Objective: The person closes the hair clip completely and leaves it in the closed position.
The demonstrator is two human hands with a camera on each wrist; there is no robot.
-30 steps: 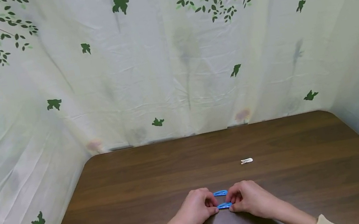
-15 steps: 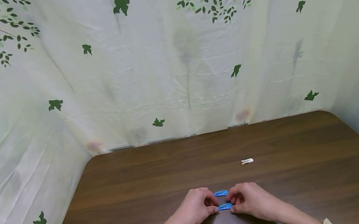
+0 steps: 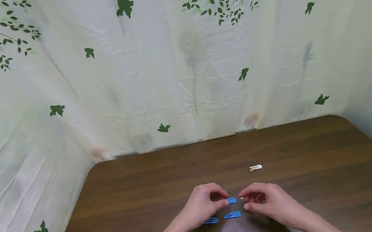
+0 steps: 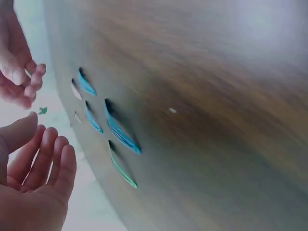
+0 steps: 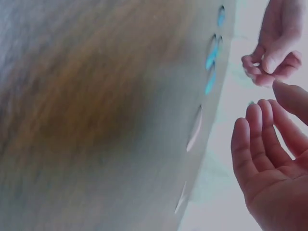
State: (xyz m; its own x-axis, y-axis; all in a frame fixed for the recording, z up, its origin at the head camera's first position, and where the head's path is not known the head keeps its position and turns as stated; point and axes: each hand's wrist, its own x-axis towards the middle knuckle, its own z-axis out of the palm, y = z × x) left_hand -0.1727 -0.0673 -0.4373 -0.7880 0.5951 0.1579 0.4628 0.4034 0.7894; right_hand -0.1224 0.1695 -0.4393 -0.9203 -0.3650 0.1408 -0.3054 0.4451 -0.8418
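My left hand (image 3: 205,204) is above the table with its thumb and fingers apart, overlapping the far blue hair clip (image 3: 231,201) in the head view. Nothing lies between its fingers in the left wrist view. A second blue hair clip (image 3: 232,215) lies just in front, and another blue hair clip (image 3: 211,221) shows partly under the left wrist. My right hand (image 3: 274,202), fingers loosely bent and holding nothing, hovers just right of these clips. By its fingertips peeks a pale clip (image 3: 242,198), mostly hidden. A green hair clip (image 4: 122,168) shows in the left wrist view.
A white hair clip (image 3: 255,167) lies farther back on the brown wooden table (image 3: 166,173). Beyond the table's far edge hangs a pale curtain (image 3: 163,74) printed with leaves and birds. A small white speck (image 4: 173,110) is on the table.
Both hands have come off the ends of the nearer blue clip and drawn apart, moving slightly away from the body. A blue clip at left and a pale bit near the right fingertips are uncovered.
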